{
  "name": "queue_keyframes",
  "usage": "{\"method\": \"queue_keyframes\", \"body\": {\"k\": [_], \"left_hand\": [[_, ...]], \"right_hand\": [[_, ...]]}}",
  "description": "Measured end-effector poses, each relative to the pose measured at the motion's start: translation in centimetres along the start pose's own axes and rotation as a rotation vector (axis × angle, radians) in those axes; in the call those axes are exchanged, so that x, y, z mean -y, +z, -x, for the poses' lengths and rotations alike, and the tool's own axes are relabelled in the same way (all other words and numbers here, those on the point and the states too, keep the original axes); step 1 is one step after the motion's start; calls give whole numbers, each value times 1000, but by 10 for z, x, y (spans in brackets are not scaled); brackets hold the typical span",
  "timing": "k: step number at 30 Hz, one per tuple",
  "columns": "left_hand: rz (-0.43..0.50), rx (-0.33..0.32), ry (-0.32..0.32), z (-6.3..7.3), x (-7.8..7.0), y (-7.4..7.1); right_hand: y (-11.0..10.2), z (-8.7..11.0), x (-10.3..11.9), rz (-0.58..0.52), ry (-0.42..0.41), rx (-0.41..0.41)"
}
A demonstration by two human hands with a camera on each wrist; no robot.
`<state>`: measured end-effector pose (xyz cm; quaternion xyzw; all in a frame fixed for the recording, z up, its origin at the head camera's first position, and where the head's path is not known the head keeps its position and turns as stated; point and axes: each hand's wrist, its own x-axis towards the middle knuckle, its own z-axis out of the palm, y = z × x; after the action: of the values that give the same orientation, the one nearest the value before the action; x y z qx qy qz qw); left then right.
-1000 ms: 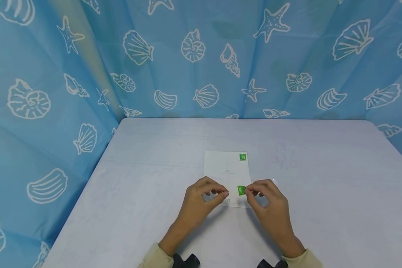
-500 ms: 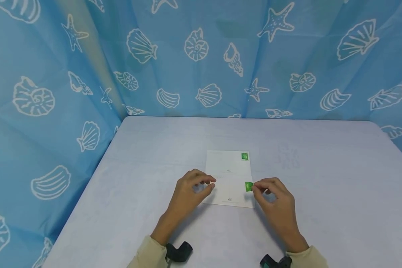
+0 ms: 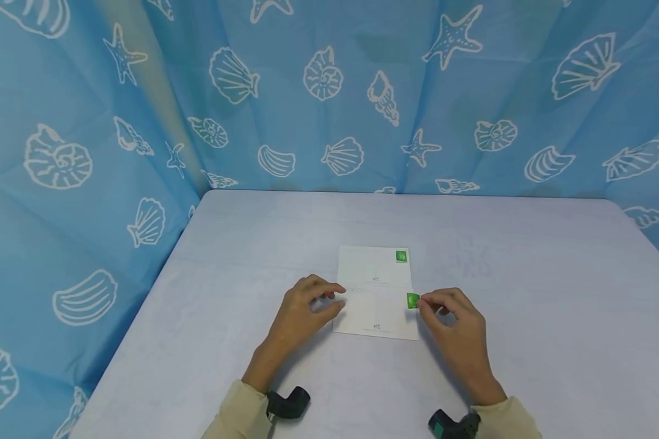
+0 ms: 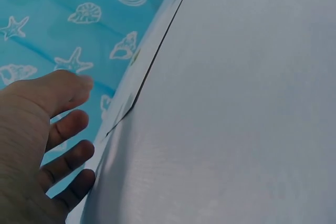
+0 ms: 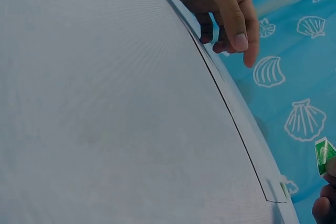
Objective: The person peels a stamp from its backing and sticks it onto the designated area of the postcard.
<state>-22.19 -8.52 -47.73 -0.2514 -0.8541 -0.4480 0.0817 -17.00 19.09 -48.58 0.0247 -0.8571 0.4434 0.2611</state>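
My right hand (image 3: 457,326) pinches a small green square stamp (image 3: 412,300) by its right edge, between thumb and fingers. The stamp (image 5: 323,151) has a pale border in the right wrist view. It is held just over the right edge of a white card or envelope (image 3: 370,312) lying flat on the table. Beyond it lies another white sheet (image 3: 367,263), with a similar green stamp (image 3: 401,256) at its top right corner. Beside the near card's left edge my left hand (image 3: 301,310) hovers, its thumb and loosely bent fingers apart and holding nothing.
A pale cloth covers the table (image 3: 554,292). Behind it and at the left hangs a blue curtain (image 3: 285,110) with white shell and starfish prints. Black devices (image 3: 290,402) are strapped to both wrists beside beige sleeves (image 3: 238,411).
My left hand has moved left, away from the middle of the card. The right hand has shifted right and slightly away from me with the stamp, now at the card's right edge.
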Motion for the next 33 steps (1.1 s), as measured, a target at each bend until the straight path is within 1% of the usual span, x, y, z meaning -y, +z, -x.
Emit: {"method": "queue_keyframes", "body": {"k": [9, 12, 15, 18, 25, 27, 33], "left_hand": [[-34, 53, -26, 1, 5, 0], [-60, 57, -2, 2, 6, -1], [-92, 52, 48, 3, 7, -1], [-109, 47, 76, 3, 8, -1], [-123, 69, 36, 3, 7, -2], [-125, 77, 34, 3, 7, -2], [-140, 85, 55, 4, 7, -3]], "right_hand": [[1, -3, -4, -4, 28, 1], [1, -4, -5, -2, 36, -1], [1, -6, -6, -4, 41, -2], [2, -7, -7, -6, 42, -3], [5, -10, -9, -15, 46, -2], [6, -10, -9, -5, 54, 5], [8, -12, -7, 44, 83, 28]]}}
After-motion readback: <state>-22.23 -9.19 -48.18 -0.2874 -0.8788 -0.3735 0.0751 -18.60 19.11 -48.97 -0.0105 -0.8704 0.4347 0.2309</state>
